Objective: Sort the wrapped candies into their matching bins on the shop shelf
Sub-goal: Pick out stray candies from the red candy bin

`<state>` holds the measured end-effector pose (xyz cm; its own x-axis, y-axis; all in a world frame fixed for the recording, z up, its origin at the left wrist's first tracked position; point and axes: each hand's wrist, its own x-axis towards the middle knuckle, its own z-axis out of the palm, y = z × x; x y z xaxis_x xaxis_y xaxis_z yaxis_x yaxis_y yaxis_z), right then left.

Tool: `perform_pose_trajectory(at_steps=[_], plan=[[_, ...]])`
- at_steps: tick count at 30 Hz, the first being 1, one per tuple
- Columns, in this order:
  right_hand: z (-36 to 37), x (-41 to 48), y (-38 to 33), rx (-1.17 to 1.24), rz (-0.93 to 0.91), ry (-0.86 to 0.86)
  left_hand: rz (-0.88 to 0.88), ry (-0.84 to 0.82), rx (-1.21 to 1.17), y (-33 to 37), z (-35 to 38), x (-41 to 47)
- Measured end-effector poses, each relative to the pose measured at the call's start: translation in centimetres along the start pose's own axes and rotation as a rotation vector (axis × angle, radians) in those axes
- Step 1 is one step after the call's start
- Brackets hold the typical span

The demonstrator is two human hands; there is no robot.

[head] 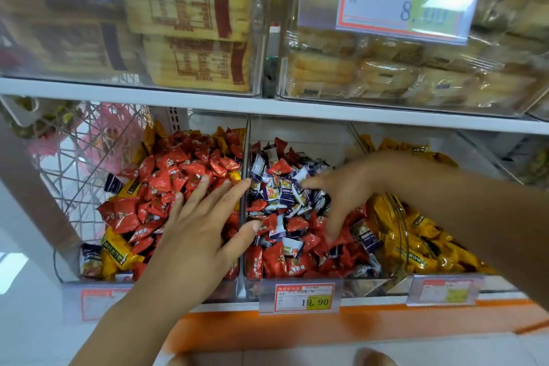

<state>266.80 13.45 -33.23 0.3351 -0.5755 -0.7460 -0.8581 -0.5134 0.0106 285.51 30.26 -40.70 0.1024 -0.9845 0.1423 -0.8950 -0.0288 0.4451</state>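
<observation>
A thin clear plastic divider wall (245,187) serves as the landmark on the orange-edged lower shop shelf (297,325), which carries three clear plastic bins side by side. The left-hand clear bin (74,282), on the left of the divider, is heaped with shiny red wrapped candies (166,169), too many to count, with several yellow wrapped candies (118,252) and at least two strays in purple and white along its left edge. The middle clear bin (297,134), just right of the divider, holds a mix of purple-and-white wrapped candies (285,196) and more red ones. The third clear bin (395,282), farthest right of the divider, holds yellow packets. Two hands are in view. The left hand (202,217) lies flat with fingers straight and spread on the red heap, its thumb crossing the divider, gripping nothing. The right hand (335,187), blurred, hovers over the middle bin right of the divider with thumb and fingers wide apart and nothing visibly held. Three price tags hang on the shelf edge below the divider; the middle white-and-yellow price tag (300,297) reads 19.90. Above the divider, a white shelf board (148,92) bears two clear boxes of wrapped pastries.
</observation>
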Motion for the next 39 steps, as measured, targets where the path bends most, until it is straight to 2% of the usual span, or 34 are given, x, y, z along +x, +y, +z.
perform_pose_trajectory(at_steps=[2,4,7,9,13,18,22,24,27,30,32,34,36,39], plan=[[1.9,1.2,-0.8,-0.109,0.030,0.039,-0.003,-0.001,-0.005,0.1,0.1,0.0],[2.6,2.6,-1.3,-0.167,0.026,0.148,-0.008,-0.002,-0.004,0.2,0.1,-0.1],[2.6,3.1,-1.3,-0.175,-0.042,0.302,-0.014,-0.012,-0.014,0.3,0.1,-0.1],[2.3,2.9,-0.8,-0.129,-0.059,0.346,-0.014,-0.013,-0.020,0.3,0.1,-0.1],[0.4,2.3,0.7,0.181,-0.087,0.439,-0.010,-0.011,-0.021,0.2,0.1,0.0],[-2.4,1.2,2.0,0.442,-0.139,0.601,0.001,-0.008,-0.042,-0.1,0.2,0.1],[-2.8,0.5,2.3,0.639,-0.293,0.419,0.005,-0.003,-0.048,-0.2,0.2,0.1],[-2.8,-0.5,2.5,0.512,-0.287,0.398,0.008,-0.003,-0.046,-0.3,0.2,0.1],[-1.8,-2.7,1.4,0.116,-0.290,0.446,0.009,0.003,-0.048,-0.2,0.2,0.0],[1.5,-2.8,-0.5,0.077,-0.283,0.248,0.006,0.007,-0.038,0.1,0.0,0.0],[3.9,-1.6,-2.2,0.024,-0.230,0.207,-0.001,0.000,-0.018,0.3,-0.2,0.0],[5.7,0.9,-3.4,-0.091,-0.205,0.283,-0.004,0.007,-0.008,0.4,-0.4,0.1],[5.9,2.8,-3.2,-0.189,-0.206,0.463,-0.011,0.008,-0.016,0.4,-0.5,0.1],[3.9,3.8,-1.7,-0.105,-0.273,0.648,-0.013,-0.001,-0.022,0.4,-0.5,-0.1]])
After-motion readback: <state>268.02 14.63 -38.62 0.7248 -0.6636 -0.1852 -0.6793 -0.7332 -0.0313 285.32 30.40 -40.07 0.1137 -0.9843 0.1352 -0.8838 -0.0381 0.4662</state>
